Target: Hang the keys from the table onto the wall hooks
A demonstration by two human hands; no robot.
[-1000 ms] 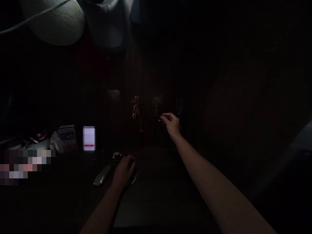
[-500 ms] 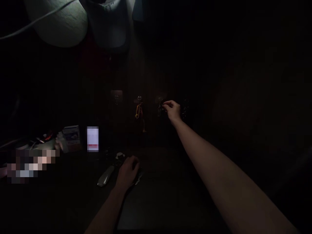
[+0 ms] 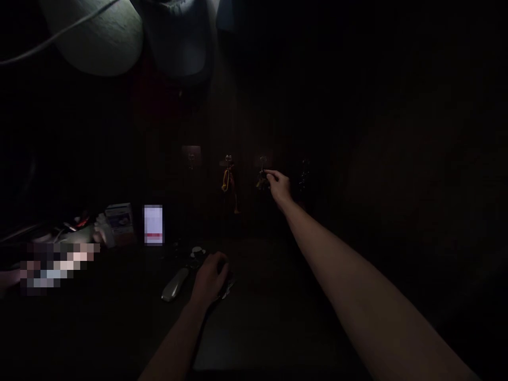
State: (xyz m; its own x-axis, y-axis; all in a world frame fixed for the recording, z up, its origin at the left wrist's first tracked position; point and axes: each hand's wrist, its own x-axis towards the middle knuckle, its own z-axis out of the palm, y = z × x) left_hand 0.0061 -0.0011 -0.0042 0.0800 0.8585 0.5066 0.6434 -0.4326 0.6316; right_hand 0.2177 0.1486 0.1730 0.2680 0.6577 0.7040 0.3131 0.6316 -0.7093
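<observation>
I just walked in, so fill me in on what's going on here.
In dim light, a person's right hand is raised to a hook, its fingertips by a small hanging bunch; whether they grip it is too dark to tell. A yellow cord hangs to the left of that. The left hand is low over the table, between a grey oblong object and some small pale pieces.

Very underexposed: faint light from above on the caps (image 3: 95, 42), phone screen (image 3: 153, 225) bright but pixelated, right side near black.
</observation>
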